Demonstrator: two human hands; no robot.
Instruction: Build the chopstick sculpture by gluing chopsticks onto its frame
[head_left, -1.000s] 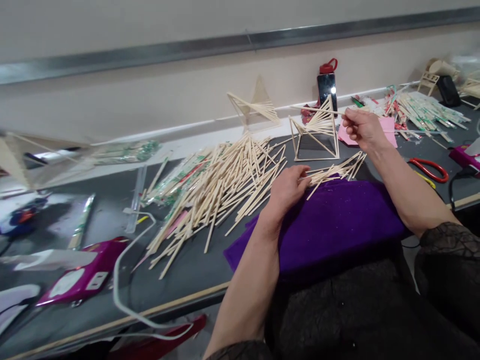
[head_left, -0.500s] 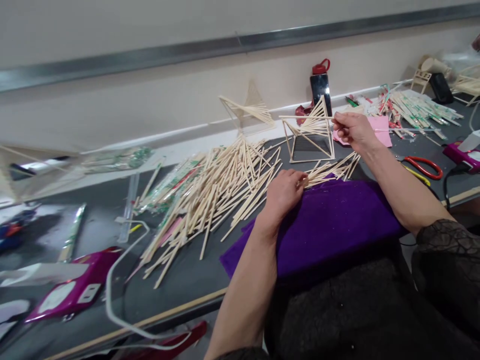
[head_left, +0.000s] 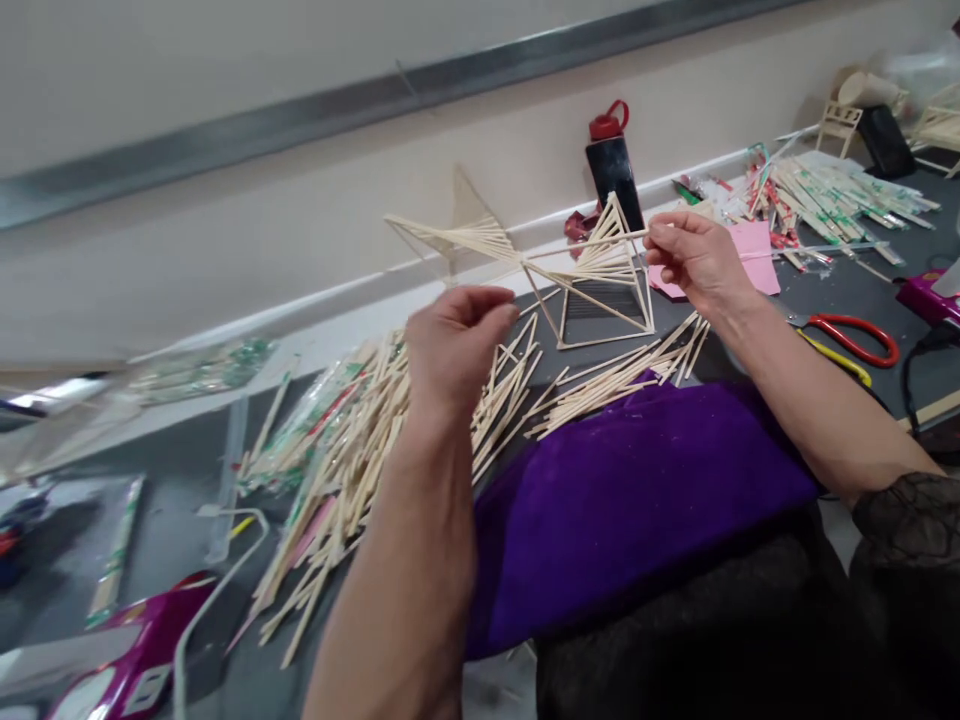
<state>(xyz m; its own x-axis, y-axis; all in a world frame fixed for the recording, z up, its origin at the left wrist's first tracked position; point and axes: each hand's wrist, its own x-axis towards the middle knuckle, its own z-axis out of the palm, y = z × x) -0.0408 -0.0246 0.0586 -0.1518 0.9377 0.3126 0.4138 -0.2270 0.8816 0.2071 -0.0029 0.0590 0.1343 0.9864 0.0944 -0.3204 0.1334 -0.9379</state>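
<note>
My right hand (head_left: pixel 694 258) pinches the end of a pale wooden chopstick (head_left: pixel 585 246), which points left, nearly level. My left hand (head_left: pixel 459 340) is raised over the chopstick pile, thumb and forefinger bent towards each other with a small gap and nothing visible between them. It is just left of the chopstick's far end, apart from it. Behind the chopstick stands an open frame (head_left: pixel 606 342) built of chopsticks, with a fan of slanting sticks on it. A similar twisted chopstick structure (head_left: pixel 469 238) leans near the wall.
Loose chopsticks (head_left: pixel 360 470) lie heaped at left, and a smaller bunch (head_left: pixel 600 395) rests by the purple cloth (head_left: pixel 645 500). Red-handled scissors (head_left: pixel 855 338), a black bottle (head_left: pixel 613 175), pink paper (head_left: pixel 754 250), wrapped chopsticks (head_left: pixel 832 200) and a magenta device (head_left: pixel 157 640) with a white cable are around.
My left hand has lifted off the small bunch of chopsticks and moved left and up. My right hand still holds the chopstick up. The view has shifted slightly.
</note>
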